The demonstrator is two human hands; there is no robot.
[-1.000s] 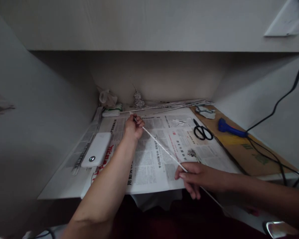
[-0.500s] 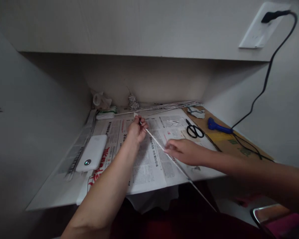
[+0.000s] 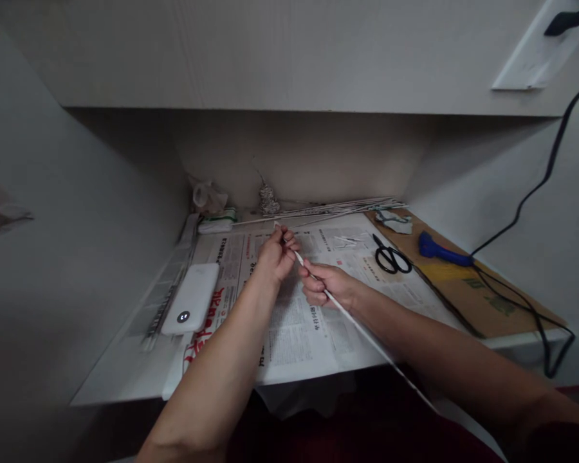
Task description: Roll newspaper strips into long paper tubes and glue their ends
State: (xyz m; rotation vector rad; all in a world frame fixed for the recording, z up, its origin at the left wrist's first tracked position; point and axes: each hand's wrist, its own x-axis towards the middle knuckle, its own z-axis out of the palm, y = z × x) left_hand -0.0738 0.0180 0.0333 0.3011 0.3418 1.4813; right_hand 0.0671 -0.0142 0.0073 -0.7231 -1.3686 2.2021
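A long, thin white paper stick (image 3: pixel 361 328) slants from the middle of the desk down past its front edge towards me. My left hand (image 3: pixel 277 254) pinches its far end, where a small pale tip shows above the fingers. Just below, my right hand (image 3: pixel 325 283) has its fingers wrapped round the same stick. The two hands are close together, above the newspaper (image 3: pixel 289 344) that covers the desk. What lies inside the left fingers is mostly hidden.
Black scissors (image 3: pixel 392 259) and a blue glue gun (image 3: pixel 444 251) with a cord lie on the right, the gun on cardboard (image 3: pixel 482 299). A white power bank (image 3: pixel 192 299) lies left. Several thin paper sticks (image 3: pixel 338 209) and a twine bundle (image 3: pixel 269 200) are at the back.
My right hand has moved up the stick towards my left hand and closed round it. The view has shifted a little, so the desk's things appear further right.
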